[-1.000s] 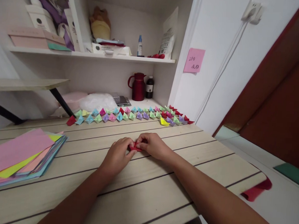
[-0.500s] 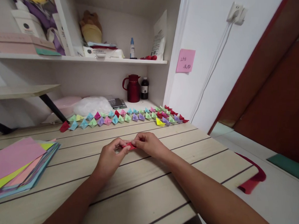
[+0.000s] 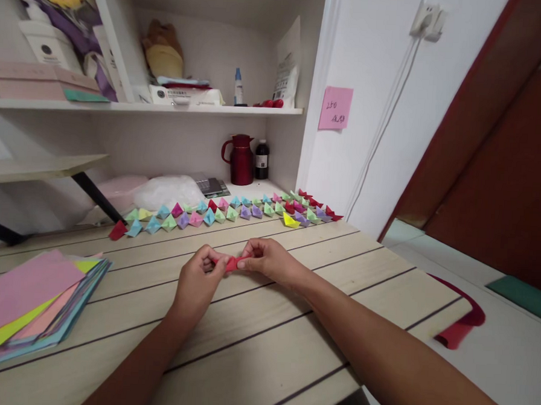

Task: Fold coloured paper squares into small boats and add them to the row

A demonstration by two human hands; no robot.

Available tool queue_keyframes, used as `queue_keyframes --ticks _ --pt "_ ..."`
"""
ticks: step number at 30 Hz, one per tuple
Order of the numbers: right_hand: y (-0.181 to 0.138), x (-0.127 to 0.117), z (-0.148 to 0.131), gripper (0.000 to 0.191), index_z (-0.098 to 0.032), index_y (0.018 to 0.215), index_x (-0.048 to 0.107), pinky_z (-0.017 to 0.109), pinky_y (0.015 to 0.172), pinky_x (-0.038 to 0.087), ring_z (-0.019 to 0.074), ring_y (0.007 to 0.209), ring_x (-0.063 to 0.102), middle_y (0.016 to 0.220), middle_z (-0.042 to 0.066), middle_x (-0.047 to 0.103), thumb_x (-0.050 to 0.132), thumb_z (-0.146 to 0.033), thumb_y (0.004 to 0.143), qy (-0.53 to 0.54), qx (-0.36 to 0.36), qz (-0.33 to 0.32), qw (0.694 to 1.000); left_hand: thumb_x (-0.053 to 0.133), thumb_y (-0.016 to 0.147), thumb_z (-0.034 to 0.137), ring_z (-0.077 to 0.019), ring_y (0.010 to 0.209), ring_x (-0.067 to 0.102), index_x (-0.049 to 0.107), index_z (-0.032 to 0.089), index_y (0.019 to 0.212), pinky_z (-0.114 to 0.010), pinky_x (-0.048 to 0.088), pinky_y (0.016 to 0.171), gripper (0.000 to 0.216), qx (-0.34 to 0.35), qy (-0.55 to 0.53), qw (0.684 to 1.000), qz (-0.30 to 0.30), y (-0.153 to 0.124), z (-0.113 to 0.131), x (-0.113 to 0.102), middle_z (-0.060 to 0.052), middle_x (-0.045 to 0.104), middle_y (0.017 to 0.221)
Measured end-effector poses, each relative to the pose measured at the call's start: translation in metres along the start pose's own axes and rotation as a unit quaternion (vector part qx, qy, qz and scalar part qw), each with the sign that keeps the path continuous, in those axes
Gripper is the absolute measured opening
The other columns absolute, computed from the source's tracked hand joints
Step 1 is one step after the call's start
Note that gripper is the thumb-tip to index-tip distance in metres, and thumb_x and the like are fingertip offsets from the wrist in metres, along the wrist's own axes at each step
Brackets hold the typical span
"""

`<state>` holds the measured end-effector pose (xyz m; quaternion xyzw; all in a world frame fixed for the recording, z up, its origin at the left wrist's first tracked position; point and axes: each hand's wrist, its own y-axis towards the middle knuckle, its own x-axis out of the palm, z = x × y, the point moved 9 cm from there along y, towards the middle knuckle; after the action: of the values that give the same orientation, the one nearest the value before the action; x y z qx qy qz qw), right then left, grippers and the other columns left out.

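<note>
Both my hands meet over the middle of the wooden table (image 3: 254,347). My left hand (image 3: 199,281) and my right hand (image 3: 270,261) each pinch one end of a small folded red paper (image 3: 231,263), held just above the tabletop. Only a short strip of the red paper shows between my fingertips. Beyond my hands, several small folded paper shapes (image 3: 224,211) in many colours stand in rows along the far edge of the table. A stack of coloured paper sheets (image 3: 24,301) lies at the left.
Behind the table is a white shelf unit (image 3: 166,107) with a dark red jug (image 3: 241,158), a dark bottle (image 3: 261,160), boxes and a bag. A pink note (image 3: 335,108) sticks to the wall. A red paper strip (image 3: 461,321) hangs off the table's right corner.
My hands have drawn slightly apart and lifted the red paper a little, so more of it shows between the fingertips. The camera has shifted a bit to the right.
</note>
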<state>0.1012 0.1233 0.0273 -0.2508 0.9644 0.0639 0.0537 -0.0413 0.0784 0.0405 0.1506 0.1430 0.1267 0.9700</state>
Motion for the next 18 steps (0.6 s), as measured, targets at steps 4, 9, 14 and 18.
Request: queue_keyframes --ticks 4,9,14,18 --pt "0.002 0.003 0.002 0.027 -0.017 0.07 0.052 0.02 0.051 0.033 0.0096 0.052 0.05 0.056 -0.005 0.057 0.076 -0.026 0.062 0.037 -0.008 0.004 0.999 0.064 0.076 0.033 -0.0159 0.071 0.063 0.053 0.021 0.067 -0.025 0.046 0.066 0.019 0.024 0.03 0.999 0.019 0.001 0.0 -0.004 -0.001 0.069 0.074" --pt "0.003 0.0 0.002 0.042 -0.021 0.088 0.048 0.021 0.051 0.039 0.0109 0.049 0.054 0.054 -0.01 0.054 0.078 -0.022 0.058 0.086 -0.021 0.015 0.996 0.064 0.077 0.033 -0.0158 0.074 0.062 0.052 0.021 0.069 -0.026 0.046 0.071 0.019 0.035 0.013 0.999 0.011 0.001 -0.001 -0.004 -0.002 0.068 0.078" --pt "0.005 -0.007 0.001 0.057 -0.022 0.111 0.048 0.022 0.055 0.041 0.01 0.052 0.053 0.06 -0.01 0.052 0.075 -0.017 0.061 0.079 -0.043 0.017 0.996 0.067 0.075 0.032 -0.0179 0.084 0.064 0.051 0.021 0.076 -0.03 0.047 0.079 0.02 0.023 -0.045 0.999 0.018 0.002 -0.001 -0.004 -0.002 0.067 0.083" --pt "0.004 -0.015 -0.008 0.061 -0.024 0.122 0.048 0.023 0.058 0.042 0.0111 0.058 0.052 0.064 -0.008 0.053 0.071 -0.016 0.066 -0.014 -0.088 0.039 0.995 0.071 0.071 0.03 -0.0191 0.091 0.065 0.048 0.023 0.11 -0.034 0.048 0.084 0.046 0.001 -0.068 0.998 -0.009 0.001 -0.002 0.001 -0.004 0.067 0.096"
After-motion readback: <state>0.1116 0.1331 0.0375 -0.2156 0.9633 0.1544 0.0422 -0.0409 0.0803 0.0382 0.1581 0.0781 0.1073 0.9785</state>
